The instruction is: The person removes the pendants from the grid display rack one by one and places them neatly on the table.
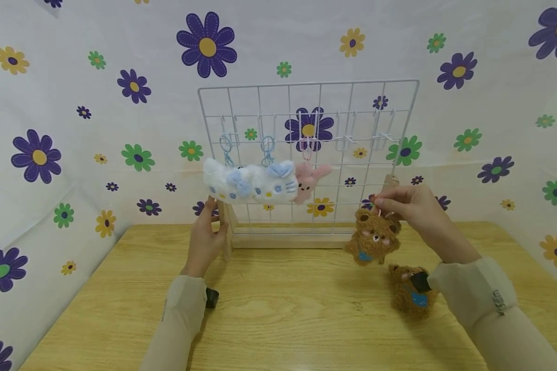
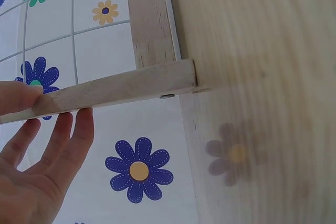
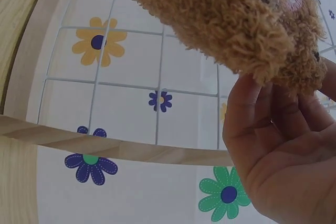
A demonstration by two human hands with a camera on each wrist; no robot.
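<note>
My right hand [image 1: 410,208] pinches the small reddish ring at the top of a brown plush bear keychain [image 1: 376,236]. The bear hangs in front of the right end of a white wire grid rack [image 1: 308,84]. In the right wrist view its curly fur [image 3: 226,19] covers part of the fingers. My left hand [image 1: 203,245] holds the rack's left wooden post [image 2: 110,87], thumb on one side and fingers on the other. Two white plush cat heads with blue bows [image 1: 274,183] and a pink plush rabbit [image 1: 306,183] hang from hooks on the grid.
Another brown bear [image 1: 415,304] lies on the wooden table [image 1: 297,309] beneath my right wrist, partly covered by a black wrist piece. Hooks [image 1: 348,138] without plushes sit on the grid's right side. A flower-printed cloth [image 1: 158,41] hangs behind.
</note>
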